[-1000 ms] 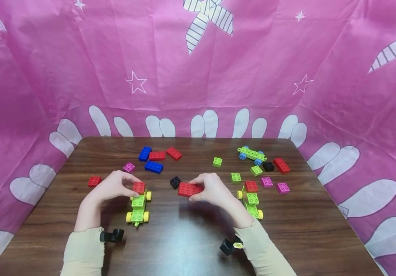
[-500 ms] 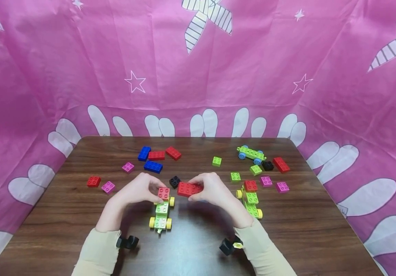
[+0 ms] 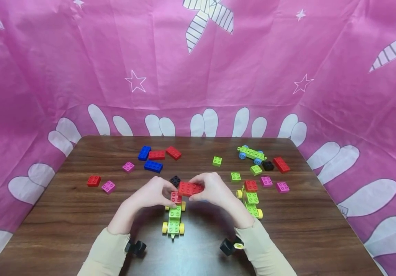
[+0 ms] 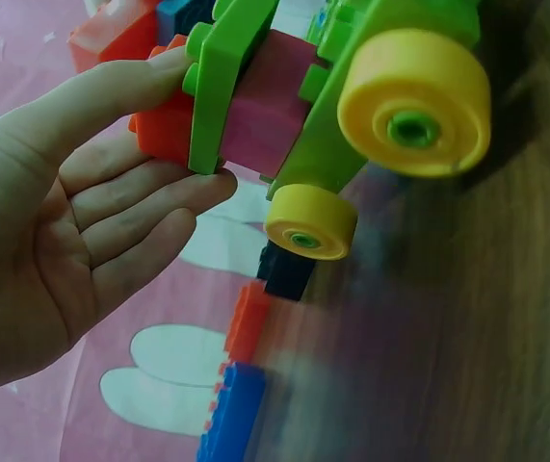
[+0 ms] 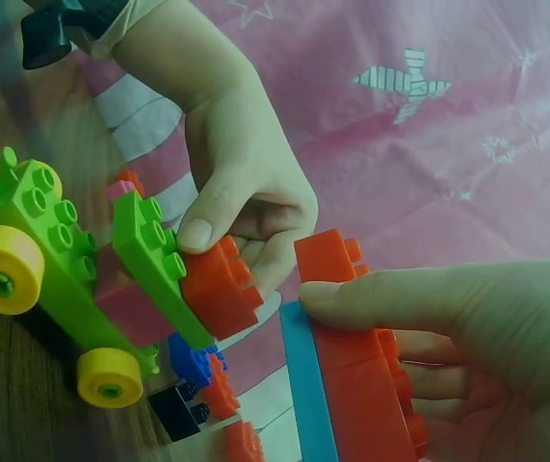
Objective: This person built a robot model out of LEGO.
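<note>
My left hand point(image 3: 169, 196) pinches the small red brick point(image 3: 175, 197) on top of a green toy car with yellow wheels point(image 3: 174, 220), near the table's front middle. In the left wrist view the fingertips point(image 4: 202, 183) grip that red brick point(image 4: 164, 130) and the green plate under it, and the car point(image 4: 371, 87) is tilted. My right hand point(image 3: 199, 190) holds a long red brick point(image 3: 190, 188) just right of and above the car's red brick. The right wrist view shows a blue plate point(image 5: 305, 385) along the side of the long red brick point(image 5: 356, 385), close to the car point(image 5: 63, 255).
A second green car with yellow wheels point(image 3: 252, 203) stands to the right, and a green chassis with blue wheels point(image 3: 252, 154) at the back right. Loose blue, red, pink, green and black bricks lie across the wooden table point(image 3: 63, 214). Pink sheeting point(image 3: 198, 69) walls in three sides.
My left hand has carried the green car to the right, up to the right hand's red brick. The right hand has barely moved.
</note>
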`<state>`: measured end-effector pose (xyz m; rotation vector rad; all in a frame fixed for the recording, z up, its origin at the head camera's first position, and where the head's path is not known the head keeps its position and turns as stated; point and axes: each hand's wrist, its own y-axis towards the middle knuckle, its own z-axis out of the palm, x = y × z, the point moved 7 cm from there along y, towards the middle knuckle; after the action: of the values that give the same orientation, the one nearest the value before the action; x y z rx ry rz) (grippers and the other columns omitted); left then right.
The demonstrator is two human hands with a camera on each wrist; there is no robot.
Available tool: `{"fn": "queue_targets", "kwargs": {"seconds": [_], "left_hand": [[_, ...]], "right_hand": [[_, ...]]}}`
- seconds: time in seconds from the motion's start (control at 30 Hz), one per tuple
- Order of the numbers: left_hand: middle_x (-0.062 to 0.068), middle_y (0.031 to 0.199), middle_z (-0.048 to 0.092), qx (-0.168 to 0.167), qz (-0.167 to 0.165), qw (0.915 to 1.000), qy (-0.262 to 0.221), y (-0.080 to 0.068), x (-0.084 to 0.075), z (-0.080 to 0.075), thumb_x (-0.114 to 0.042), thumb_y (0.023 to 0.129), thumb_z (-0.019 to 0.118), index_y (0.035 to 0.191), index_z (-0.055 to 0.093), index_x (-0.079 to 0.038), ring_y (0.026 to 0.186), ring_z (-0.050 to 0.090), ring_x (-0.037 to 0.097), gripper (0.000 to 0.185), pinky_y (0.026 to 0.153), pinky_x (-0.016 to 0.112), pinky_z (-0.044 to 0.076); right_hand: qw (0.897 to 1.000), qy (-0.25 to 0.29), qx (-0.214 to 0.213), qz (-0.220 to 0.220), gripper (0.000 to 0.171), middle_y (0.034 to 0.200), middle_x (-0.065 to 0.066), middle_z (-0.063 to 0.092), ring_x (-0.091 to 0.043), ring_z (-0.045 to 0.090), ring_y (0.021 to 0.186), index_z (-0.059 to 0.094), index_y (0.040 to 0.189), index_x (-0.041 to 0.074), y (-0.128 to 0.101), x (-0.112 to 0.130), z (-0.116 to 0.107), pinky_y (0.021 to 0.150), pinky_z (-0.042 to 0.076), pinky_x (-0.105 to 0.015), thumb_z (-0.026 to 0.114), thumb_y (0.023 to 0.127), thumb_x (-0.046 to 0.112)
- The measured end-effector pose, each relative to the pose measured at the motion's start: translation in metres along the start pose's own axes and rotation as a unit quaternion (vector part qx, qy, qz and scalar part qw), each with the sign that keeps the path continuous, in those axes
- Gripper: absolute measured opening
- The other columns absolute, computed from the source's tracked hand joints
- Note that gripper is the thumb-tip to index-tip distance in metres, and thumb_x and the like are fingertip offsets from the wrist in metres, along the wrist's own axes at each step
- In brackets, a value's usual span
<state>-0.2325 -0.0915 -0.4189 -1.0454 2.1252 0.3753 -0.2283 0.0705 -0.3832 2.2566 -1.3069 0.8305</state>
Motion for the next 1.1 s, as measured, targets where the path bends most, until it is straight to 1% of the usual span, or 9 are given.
{"fn": "queue_targets", "kwargs": {"seconds": [0.1, 0.23, 0.37, 0.5, 0.67, 0.83, 0.93, 1.1], "left_hand": [[0.000, 0.091, 0.075, 0.008, 0.001, 0.9999, -0.010, 0.003, -0.004, 0.006, -0.028, 0.077, 0.084, 0.102, 0.074, -0.007, 0.079, 0.068, 0.008, 0.034, 0.070, 0.023, 0.056], [0.000, 0.087, 0.075, 0.009, 0.012, 0.9997, -0.018, 0.005, -0.010, 0.010, -0.026, 0.076, 0.085, 0.098, 0.074, -0.008, 0.076, 0.068, 0.006, 0.031, 0.069, 0.022, 0.056], [-0.001, 0.089, 0.075, 0.008, 0.015, 0.9996, -0.023, 0.006, -0.011, 0.014, -0.026, 0.076, 0.085, 0.101, 0.073, -0.009, 0.077, 0.067, 0.006, 0.032, 0.071, 0.022, 0.055], [-0.003, 0.090, 0.075, 0.002, 0.015, 0.9997, -0.017, 0.007, -0.010, 0.015, -0.028, 0.076, 0.085, 0.102, 0.073, -0.010, 0.079, 0.066, 0.007, 0.034, 0.072, 0.023, 0.054], [-0.004, 0.094, 0.074, 0.000, 0.016, 0.9999, -0.004, 0.008, -0.010, 0.017, -0.033, 0.075, 0.085, 0.104, 0.072, -0.011, 0.083, 0.064, 0.008, 0.039, 0.075, 0.024, 0.053], [-0.004, 0.098, 0.074, 0.016, 0.021, 0.9996, 0.002, 0.008, -0.008, 0.017, -0.034, 0.074, 0.085, 0.107, 0.071, -0.011, 0.087, 0.063, 0.008, 0.043, 0.082, 0.028, 0.053], [-0.004, 0.099, 0.074, 0.028, 0.025, 0.9993, -0.010, 0.008, -0.007, 0.017, -0.032, 0.075, 0.085, 0.106, 0.072, -0.011, 0.091, 0.066, 0.009, 0.039, 0.085, 0.030, 0.054], [-0.001, 0.100, 0.075, 0.037, 0.028, 0.9985, -0.028, 0.008, -0.006, 0.018, -0.028, 0.076, 0.085, 0.105, 0.072, -0.009, 0.095, 0.070, 0.014, 0.036, 0.085, 0.030, 0.057]], "right_hand": [[1.000, 0.011, 0.006, 0.003, 0.035, 0.098, 0.000, 0.074, -0.013, 0.061, 0.084, 0.074, 0.104, 0.012, 0.000, 0.000, 0.002, 0.074, 0.053, -0.029, 0.087, 0.072, 0.018], [1.000, 0.012, 0.010, 0.006, 0.035, 0.098, 0.001, 0.074, -0.012, 0.063, 0.085, 0.074, 0.103, 0.013, 0.000, -0.001, 0.003, 0.076, 0.054, -0.029, 0.087, 0.072, 0.019], [1.000, 0.006, 0.013, -0.001, 0.034, 0.096, 0.001, 0.075, -0.012, 0.063, 0.084, 0.075, 0.102, 0.013, 0.000, -0.001, 0.004, 0.074, 0.054, -0.028, 0.088, 0.071, 0.020], [1.000, 0.004, 0.018, -0.006, 0.031, 0.093, 0.002, 0.075, -0.010, 0.061, 0.081, 0.076, 0.099, 0.014, 0.000, 0.000, 0.006, 0.072, 0.053, -0.026, 0.088, 0.071, 0.019], [1.000, -0.002, 0.029, -0.009, 0.029, 0.091, 0.002, 0.075, -0.009, 0.060, 0.078, 0.076, 0.099, 0.013, 0.000, 0.001, 0.009, 0.070, 0.052, -0.025, 0.086, 0.072, 0.018], [0.999, -0.007, 0.034, -0.011, 0.029, 0.091, 0.002, 0.075, -0.010, 0.059, 0.078, 0.077, 0.100, 0.013, 0.000, 0.002, 0.009, 0.071, 0.052, -0.026, 0.086, 0.073, 0.017], [0.999, -0.014, 0.036, -0.011, 0.030, 0.089, 0.002, 0.074, -0.009, 0.059, 0.077, 0.077, 0.100, 0.013, -0.001, 0.003, 0.009, 0.070, 0.052, -0.026, 0.087, 0.072, 0.017], [0.999, -0.023, 0.041, -0.015, 0.029, 0.086, 0.002, 0.074, -0.009, 0.058, 0.074, 0.077, 0.099, 0.012, 0.000, 0.003, 0.011, 0.068, 0.051, -0.026, 0.086, 0.071, 0.015]]}}
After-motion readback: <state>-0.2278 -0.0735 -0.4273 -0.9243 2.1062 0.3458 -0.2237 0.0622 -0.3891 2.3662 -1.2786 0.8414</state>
